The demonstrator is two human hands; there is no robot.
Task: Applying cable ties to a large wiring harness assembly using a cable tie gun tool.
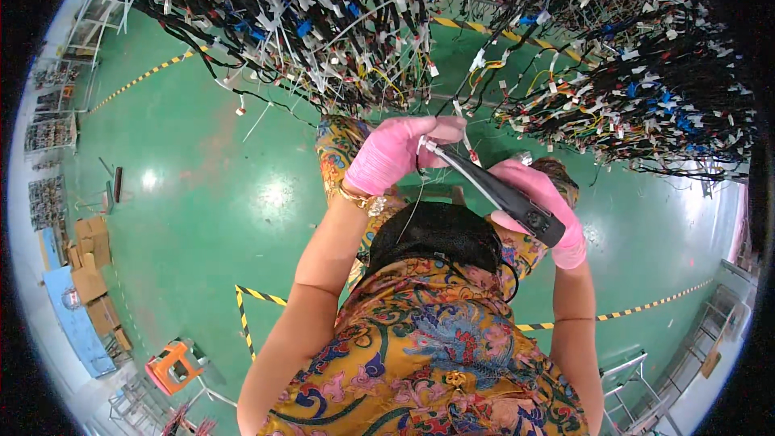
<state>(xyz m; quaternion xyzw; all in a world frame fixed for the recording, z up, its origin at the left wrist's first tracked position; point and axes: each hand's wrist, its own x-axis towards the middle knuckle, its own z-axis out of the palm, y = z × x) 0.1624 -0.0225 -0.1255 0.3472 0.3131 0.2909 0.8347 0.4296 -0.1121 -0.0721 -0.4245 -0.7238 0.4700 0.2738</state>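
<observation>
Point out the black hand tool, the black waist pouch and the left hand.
Black hand tool (518, 203): head view, on its dark body.
Black waist pouch (440, 234): head view, on its middle.
Left hand (389, 155): head view, on the pink glove.

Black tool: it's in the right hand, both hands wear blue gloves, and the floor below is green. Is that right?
Only the glove colour is wrong: the head view shows both gloves are pink, not blue. The black tool is in the right hand, and the floor below is green.
</observation>
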